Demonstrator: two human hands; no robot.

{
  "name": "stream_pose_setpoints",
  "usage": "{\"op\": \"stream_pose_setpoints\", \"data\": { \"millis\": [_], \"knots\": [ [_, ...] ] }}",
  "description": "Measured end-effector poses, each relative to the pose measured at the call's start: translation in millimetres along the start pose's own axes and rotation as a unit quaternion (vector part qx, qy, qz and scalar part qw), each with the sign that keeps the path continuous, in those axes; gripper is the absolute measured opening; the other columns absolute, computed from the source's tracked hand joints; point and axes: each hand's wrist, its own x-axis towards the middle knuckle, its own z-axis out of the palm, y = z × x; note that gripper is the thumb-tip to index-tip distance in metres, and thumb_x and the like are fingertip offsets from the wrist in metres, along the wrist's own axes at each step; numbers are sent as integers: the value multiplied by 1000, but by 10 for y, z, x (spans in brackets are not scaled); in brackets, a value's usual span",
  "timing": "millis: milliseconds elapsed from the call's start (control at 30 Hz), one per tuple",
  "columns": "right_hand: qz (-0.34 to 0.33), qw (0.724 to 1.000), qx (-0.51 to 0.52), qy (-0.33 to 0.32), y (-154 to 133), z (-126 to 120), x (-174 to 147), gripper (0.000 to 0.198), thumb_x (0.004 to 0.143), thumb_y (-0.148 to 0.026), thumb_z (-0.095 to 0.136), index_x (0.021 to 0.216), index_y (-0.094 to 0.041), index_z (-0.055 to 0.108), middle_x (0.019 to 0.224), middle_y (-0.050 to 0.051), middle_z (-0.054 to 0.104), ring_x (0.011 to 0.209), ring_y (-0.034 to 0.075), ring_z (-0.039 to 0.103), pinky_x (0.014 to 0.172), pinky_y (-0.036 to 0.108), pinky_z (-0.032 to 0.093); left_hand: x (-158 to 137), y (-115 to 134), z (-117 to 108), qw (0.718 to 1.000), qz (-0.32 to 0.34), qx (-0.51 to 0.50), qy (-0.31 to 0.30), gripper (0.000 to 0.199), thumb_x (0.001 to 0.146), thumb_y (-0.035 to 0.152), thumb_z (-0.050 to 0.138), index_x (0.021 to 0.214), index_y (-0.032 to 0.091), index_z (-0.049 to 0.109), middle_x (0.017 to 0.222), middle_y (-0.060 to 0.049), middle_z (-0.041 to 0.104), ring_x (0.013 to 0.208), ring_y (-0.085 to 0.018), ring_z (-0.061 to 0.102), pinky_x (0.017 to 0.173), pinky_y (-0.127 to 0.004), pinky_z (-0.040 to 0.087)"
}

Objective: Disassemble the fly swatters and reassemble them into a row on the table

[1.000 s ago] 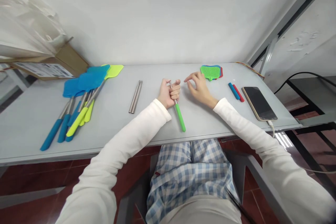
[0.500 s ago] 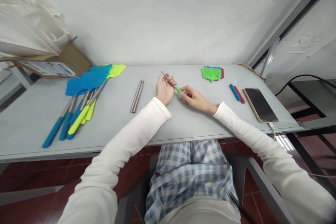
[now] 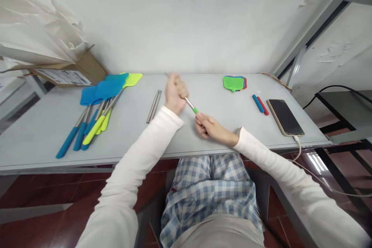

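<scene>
A thin metal rod (image 3: 189, 103) runs slantwise between my two hands above the grey table. My left hand (image 3: 176, 92), a little blurred, is closed in a fist around the rod, and its far tip shows faintly beyond the fist. On the near end sits a green handle sleeve (image 3: 195, 111). My right hand (image 3: 209, 126) grips that sleeve and hides most of it. Left of my left hand, metal rods (image 3: 154, 106) lie side by side on the table.
Finished fly swatters (image 3: 108, 88), blue and yellow-green, lie piled at left by a cardboard box (image 3: 87, 68). Green, blue and red swatter heads (image 3: 234, 83) are stacked at the back. A blue handle (image 3: 258, 103), a red handle (image 3: 263, 105) and a charging phone (image 3: 286, 117) lie at right.
My left hand has gone from half-open fingers to a fist around the rod and shifted slightly left. My right hand has moved nearer to me and closed over the green sleeve.
</scene>
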Motion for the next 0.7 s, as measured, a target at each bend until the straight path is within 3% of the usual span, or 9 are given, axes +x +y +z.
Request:
{"op": "stream_pose_setpoints", "data": {
  "millis": [67,133,267,333,400,467,533,600,700],
  "knots": [
    [20,999,21,-39,-21,18,-246,47,100,-64,26,76,-24,32,59,-8,35,46,9,31,47,25,30,5,336,-44,997,74,-10,28,41,99,18,36,67,22,10,43,10,9,35,-6,5,33,-19,7],
    [13,999,-38,-17,-87,-70,-456,46,99,-64,33,79,-22,41,64,-5,41,51,9,35,51,24,34,26,622,-130,993,116,25,11,41,99,19,37,67,21,10,45,10,7,37,-6,4,34,-18,7],
    [42,979,-174,94,-308,-516,-593,41,101,-57,33,106,-21,53,73,-2,47,58,12,42,57,26,39,50,719,-319,983,34,174,-35,39,95,23,46,65,22,22,49,10,12,38,-5,9,35,-16,9],
    [63,934,-280,210,-372,-786,-529,31,101,-44,37,114,-19,49,76,1,52,60,15,48,61,28,41,76,544,-400,966,7,258,-27,27,90,23,52,70,21,34,52,10,22,38,-4,19,36,-15,15],
    [101,850,-415,307,-358,-1022,-432,28,98,-30,40,119,-13,47,78,6,57,65,20,54,65,32,43,134,309,-473,934,23,356,12,14,82,19,57,83,20,43,61,7,40,43,-5,36,41,-16,28],
    [159,767,-517,346,-269,-1196,-344,33,95,-20,39,123,-5,47,82,15,63,72,26,60,69,36,44,212,80,-536,879,59,470,48,31,75,12,59,102,19,46,79,0,54,59,-10,55,52,-21,43],
    [200,711,-573,354,-138,-1299,-293,38,91,-13,38,125,2,46,91,25,65,82,31,63,72,39,46,282,-111,-589,805,100,583,51,53,70,5,58,120,14,45,103,-10,59,90,-19,65,73,-29,53],
    [202,675,-609,364,-2,-1342,-286,40,89,-8,35,125,5,48,102,31,63,94,35,63,77,43,47,312,-258,-634,716,138,684,30,67,68,2,55,134,7,41,125,-22,55,121,-29,56,97,-39,49],
    [159,638,-650,381,162,-1345,-337,37,89,-7,32,117,1,54,111,33,58,103,37,58,82,48,46,261,-382,-700,586,188,788,-2,71,72,2,50,142,2,40,143,-29,44,137,-38,41,113,-52,34]
  ]
}}
